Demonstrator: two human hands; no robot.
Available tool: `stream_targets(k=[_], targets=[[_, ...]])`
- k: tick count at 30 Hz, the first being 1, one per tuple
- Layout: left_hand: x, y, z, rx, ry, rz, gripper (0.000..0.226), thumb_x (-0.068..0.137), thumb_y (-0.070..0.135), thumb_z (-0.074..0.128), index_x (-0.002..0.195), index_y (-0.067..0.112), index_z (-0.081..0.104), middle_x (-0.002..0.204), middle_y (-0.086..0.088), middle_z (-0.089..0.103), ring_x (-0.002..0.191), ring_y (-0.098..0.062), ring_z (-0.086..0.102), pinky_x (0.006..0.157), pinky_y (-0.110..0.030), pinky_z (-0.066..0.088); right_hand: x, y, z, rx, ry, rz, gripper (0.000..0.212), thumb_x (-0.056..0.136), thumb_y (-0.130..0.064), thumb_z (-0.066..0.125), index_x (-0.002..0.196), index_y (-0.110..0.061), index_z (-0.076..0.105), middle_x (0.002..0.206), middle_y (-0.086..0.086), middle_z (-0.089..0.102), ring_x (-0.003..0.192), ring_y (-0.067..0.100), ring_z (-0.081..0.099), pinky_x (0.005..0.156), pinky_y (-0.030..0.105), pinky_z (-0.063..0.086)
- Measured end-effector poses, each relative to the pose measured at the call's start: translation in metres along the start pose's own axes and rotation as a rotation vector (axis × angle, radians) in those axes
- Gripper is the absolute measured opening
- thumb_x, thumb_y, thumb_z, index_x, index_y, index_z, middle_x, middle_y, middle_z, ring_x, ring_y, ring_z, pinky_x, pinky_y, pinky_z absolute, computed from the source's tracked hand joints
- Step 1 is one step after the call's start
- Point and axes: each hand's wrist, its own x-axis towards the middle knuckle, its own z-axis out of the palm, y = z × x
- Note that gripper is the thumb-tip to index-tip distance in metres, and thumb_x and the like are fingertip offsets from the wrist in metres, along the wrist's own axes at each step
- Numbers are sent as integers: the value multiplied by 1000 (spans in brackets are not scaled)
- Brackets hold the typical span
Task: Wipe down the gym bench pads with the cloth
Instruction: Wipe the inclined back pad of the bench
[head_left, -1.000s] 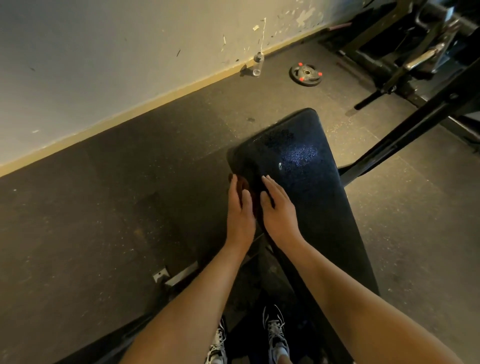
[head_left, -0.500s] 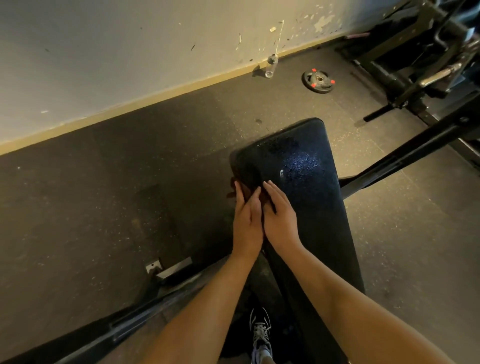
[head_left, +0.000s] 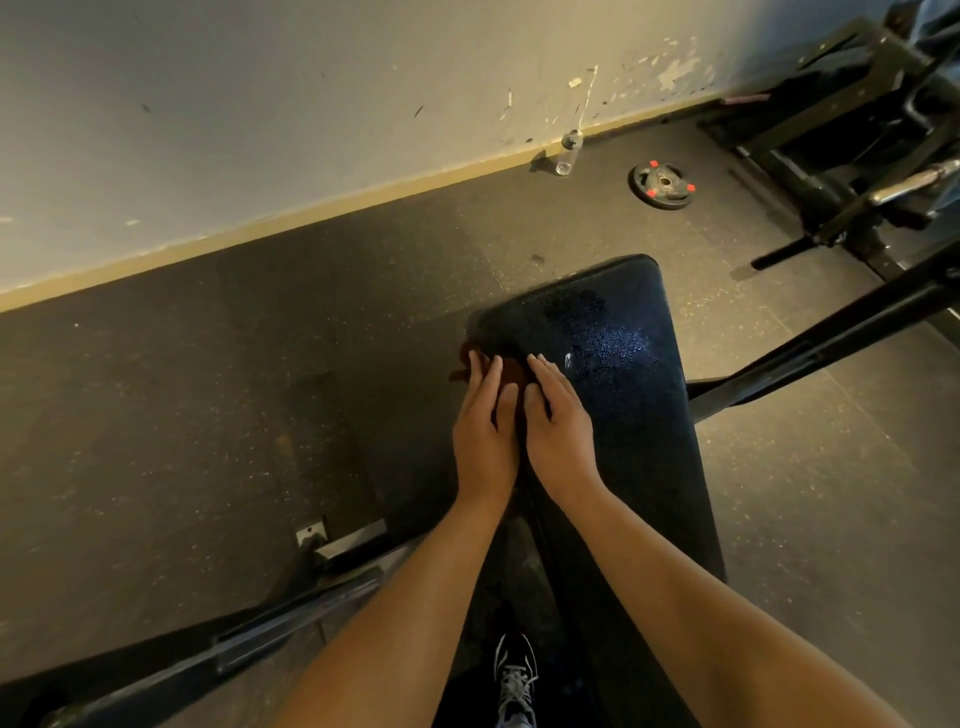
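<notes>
Beyond bench pad (head_left: 623, 395), bottle (head_left: 569, 153), weight plate (head_left: 661, 186)

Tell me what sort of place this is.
Most likely a gym: a black padded bench, a weight plate on the dark speckled floor, and a barbell end by a dark metal rack.

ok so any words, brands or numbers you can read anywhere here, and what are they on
None can be read.
On the bench pad, a small white mark beside the right hand: too blurred to read.
On the weight plate, red patches only: any numbers are too small to read.
On the water bottle: no legible label.
</notes>
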Motion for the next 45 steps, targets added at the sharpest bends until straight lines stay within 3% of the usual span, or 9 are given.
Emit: stream_targets(k=[4,9,14,20,25,28,34,40,45], targets=[[-23,-12,0,68,-23,-3,46,105,24,47,151,22,43,157,19,27,142,10,20,113,-7,16,-9,7,3,-36,-42,10,42,105,-23,45,147,-28,46,158,-13,34,146,-1,21,122,29,19],[1,0,-18,91,-1,48,41,104,22,52,145,21,52,157,8,37,140,6,31,118,-18,28,-6,4,-2,-105,-39,-34,43,104,-23,47,147,-29,46,156,-12,36,146,2,24,120,30,23],[15,10,-4,195,-39,123,45,107,22,44,152,24,39,162,15,19,148,-2,7,121,-23,16,5,-6,-5,21,15,-16,41,105,-25,46,145,-29,48,149,-12,46,138,1,38,114,26,32],[-21,-23,11,247,-94,121,50,105,14,48,152,27,36,163,10,26,154,-17,16,124,-45,24,-14,21,-16,-101,-30,-10,41,103,-21,48,144,-28,50,149,-11,45,136,-4,34,105,9,23],[-37,-22,5,284,-99,128,41,104,15,51,145,17,51,156,11,36,148,-8,30,122,-38,29,-23,30,-26,-133,-99,-2,42,103,-23,48,145,-28,48,151,-10,43,139,-2,30,114,21,24],[-12,2,2,238,11,91,39,104,21,52,144,18,53,157,8,38,143,0,29,119,-20,26,-17,29,-32,-88,-104,4,42,103,-23,49,144,-30,47,147,-12,46,138,4,37,116,31,33],[-37,-8,15,246,-47,5,42,105,24,50,147,22,49,161,12,31,146,-1,26,122,-30,25,-20,28,-40,41,-130,89,43,104,-23,48,145,-32,46,142,-15,49,121,-8,43,77,-1,36],[-50,14,9,170,-5,-32,35,102,25,56,136,25,60,148,8,52,135,4,41,117,-29,35,-34,35,-55,262,-277,179,46,103,-26,50,144,-46,44,142,-21,47,132,3,45,104,24,41],[-47,43,30,16,-185,-174,36,108,33,39,141,38,52,144,18,49,134,1,44,102,-17,40,-33,31,-66,487,-230,195,47,104,-20,47,139,-52,46,144,-21,48,130,3,46,109,40,42]])
